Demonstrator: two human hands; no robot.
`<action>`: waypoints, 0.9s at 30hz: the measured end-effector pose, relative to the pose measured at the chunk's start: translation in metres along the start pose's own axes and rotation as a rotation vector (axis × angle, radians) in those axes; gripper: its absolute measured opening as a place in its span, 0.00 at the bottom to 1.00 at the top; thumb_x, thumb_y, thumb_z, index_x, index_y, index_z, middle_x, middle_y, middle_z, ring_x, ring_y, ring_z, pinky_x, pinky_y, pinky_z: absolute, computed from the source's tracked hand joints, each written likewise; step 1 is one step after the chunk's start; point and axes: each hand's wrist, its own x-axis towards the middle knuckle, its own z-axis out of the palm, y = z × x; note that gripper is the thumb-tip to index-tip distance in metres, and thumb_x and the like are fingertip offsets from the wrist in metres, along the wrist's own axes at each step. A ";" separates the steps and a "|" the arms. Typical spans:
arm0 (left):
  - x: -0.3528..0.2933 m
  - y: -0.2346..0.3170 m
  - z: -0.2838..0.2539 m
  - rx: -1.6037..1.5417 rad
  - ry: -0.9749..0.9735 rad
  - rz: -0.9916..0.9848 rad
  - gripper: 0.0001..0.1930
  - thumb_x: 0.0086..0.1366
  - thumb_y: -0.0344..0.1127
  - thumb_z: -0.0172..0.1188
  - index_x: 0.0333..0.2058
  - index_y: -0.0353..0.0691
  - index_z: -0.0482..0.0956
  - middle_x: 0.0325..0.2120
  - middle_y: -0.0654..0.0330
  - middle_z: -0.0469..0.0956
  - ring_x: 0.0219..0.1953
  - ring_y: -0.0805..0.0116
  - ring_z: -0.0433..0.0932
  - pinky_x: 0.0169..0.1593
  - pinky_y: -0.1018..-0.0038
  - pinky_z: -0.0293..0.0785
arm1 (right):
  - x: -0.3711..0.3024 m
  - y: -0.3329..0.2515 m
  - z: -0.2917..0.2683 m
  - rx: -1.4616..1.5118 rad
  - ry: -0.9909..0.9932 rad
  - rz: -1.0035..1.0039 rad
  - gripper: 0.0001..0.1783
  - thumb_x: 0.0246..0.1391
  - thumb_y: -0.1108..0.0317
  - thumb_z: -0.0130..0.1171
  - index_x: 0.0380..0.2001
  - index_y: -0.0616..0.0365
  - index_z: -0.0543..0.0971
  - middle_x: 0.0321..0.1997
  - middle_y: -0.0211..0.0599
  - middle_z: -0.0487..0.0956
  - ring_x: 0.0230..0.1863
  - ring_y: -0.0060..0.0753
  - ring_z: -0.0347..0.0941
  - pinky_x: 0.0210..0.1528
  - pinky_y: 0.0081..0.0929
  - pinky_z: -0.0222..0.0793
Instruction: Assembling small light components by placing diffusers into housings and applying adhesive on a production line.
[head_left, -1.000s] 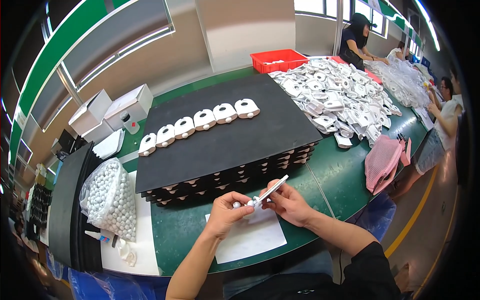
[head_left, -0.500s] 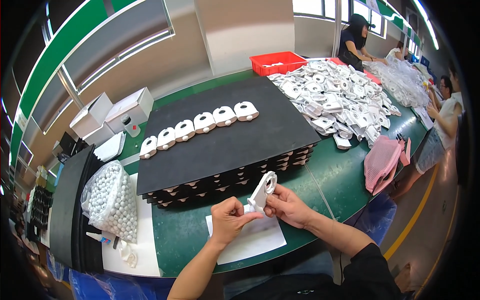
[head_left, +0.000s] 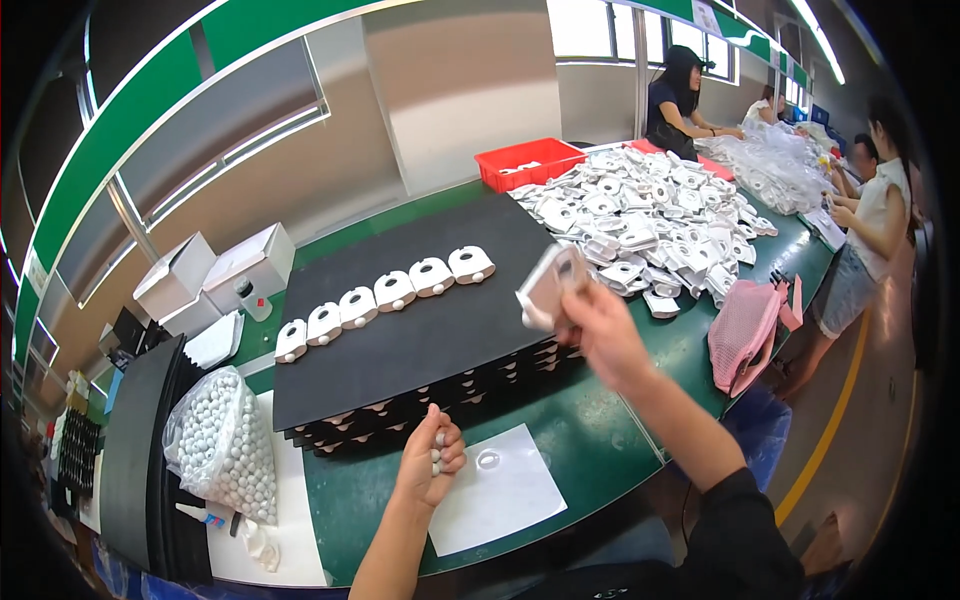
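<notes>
My right hand (head_left: 607,332) is raised over the right side of a black board (head_left: 430,325), pinching a white plastic housing (head_left: 541,292) with a round hole; motion blurs it slightly. Closed loosely, my left hand (head_left: 428,472) holds a few small white balls (head_left: 437,455) against its palm, in front of the board stack. Across the board runs a slanting row of several similar white housings (head_left: 392,290), each with a small ball at its near edge. A white paper sheet (head_left: 505,495) with a clear round spot lies on the green table (head_left: 590,440) beside my left hand.
A plastic bag of white balls (head_left: 222,435) and a small glue bottle (head_left: 198,514) are at left. Upright black boards (head_left: 140,440) stand beyond them. A heap of white housings (head_left: 650,220), a red bin (head_left: 520,163) and a pink bag (head_left: 745,335) occupy the right. Other people work farther off.
My right hand has carried the white housing up and away from my left hand, over the board. My left hand has turned, showing the balls in it. The whole view has shifted slightly.
</notes>
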 end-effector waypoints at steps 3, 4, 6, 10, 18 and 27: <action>0.002 -0.003 -0.001 -0.088 -0.062 -0.042 0.03 0.59 0.33 0.50 0.30 0.43 0.66 0.19 0.65 0.63 0.16 0.78 0.56 0.17 0.84 0.50 | 0.055 -0.021 -0.018 -0.538 0.131 -0.298 0.15 0.52 0.68 0.52 0.41 0.62 0.68 0.29 0.35 0.76 0.27 0.23 0.71 0.30 0.18 0.65; 0.004 -0.003 -0.001 -0.088 -0.070 -0.049 0.04 0.57 0.28 0.49 0.32 0.42 0.66 0.21 0.63 0.64 0.16 0.78 0.57 0.17 0.84 0.51 | 0.073 -0.021 -0.027 -0.678 0.143 -0.350 0.17 0.50 0.68 0.53 0.42 0.64 0.67 0.30 0.38 0.77 0.29 0.26 0.72 0.31 0.19 0.65; 0.005 -0.005 -0.006 -0.089 -0.071 -0.030 0.07 0.55 0.25 0.47 0.34 0.41 0.65 0.24 0.61 0.66 0.16 0.77 0.57 0.17 0.83 0.51 | 0.111 -0.014 -0.034 -0.803 0.133 -0.253 0.19 0.48 0.67 0.55 0.43 0.66 0.68 0.31 0.43 0.78 0.32 0.30 0.74 0.34 0.22 0.67; 0.005 -0.006 -0.001 -0.028 0.031 -0.033 0.09 0.55 0.23 0.46 0.36 0.40 0.64 0.28 0.58 0.67 0.16 0.77 0.58 0.17 0.83 0.52 | 0.161 0.007 -0.040 -1.022 0.108 -0.141 0.19 0.44 0.64 0.57 0.39 0.66 0.75 0.33 0.47 0.78 0.33 0.34 0.75 0.38 0.26 0.69; 0.001 -0.007 0.003 0.068 -0.012 -0.026 0.10 0.63 0.42 0.51 0.36 0.41 0.68 0.21 0.63 0.68 0.16 0.80 0.56 0.17 0.85 0.51 | 0.163 -0.002 -0.056 -1.068 0.047 -0.312 0.15 0.44 0.63 0.57 0.35 0.61 0.78 0.35 0.42 0.79 0.39 0.35 0.75 0.43 0.28 0.68; -0.002 -0.007 0.006 0.066 -0.061 0.023 0.12 0.61 0.44 0.53 0.35 0.42 0.71 0.17 0.68 0.64 0.15 0.82 0.55 0.18 0.86 0.50 | 0.036 -0.027 -0.149 -2.055 0.296 -0.057 0.17 0.43 0.64 0.59 0.38 0.60 0.73 0.44 0.44 0.72 0.48 0.44 0.65 0.44 0.40 0.66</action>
